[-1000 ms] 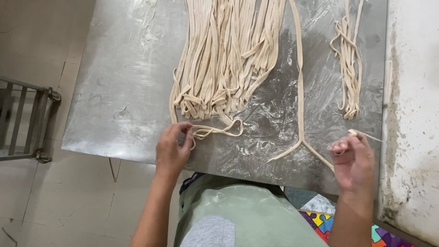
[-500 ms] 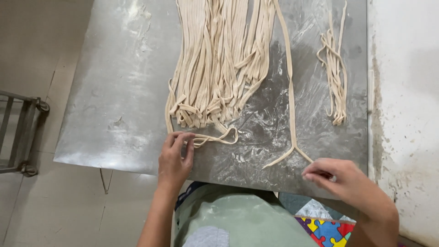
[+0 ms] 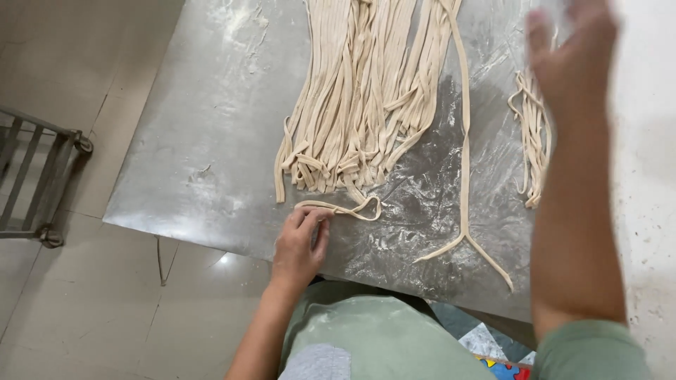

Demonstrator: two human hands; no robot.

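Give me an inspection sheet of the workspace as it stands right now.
Surface: flour-dusted sheet-metal table, smeared.
Job's things: big bundle of long pale dough strips; looped pale dough strip at its near end; single long dough strip forked at its end; small tangled dough bundle at right.
Clutter: nothing seen.
Hands: left hand flat on the table edge, fingers touching the loop; right hand raised, blurred, empty.
Cables: nothing seen.
Surroundings: tiled floor; grey metal rack at left.
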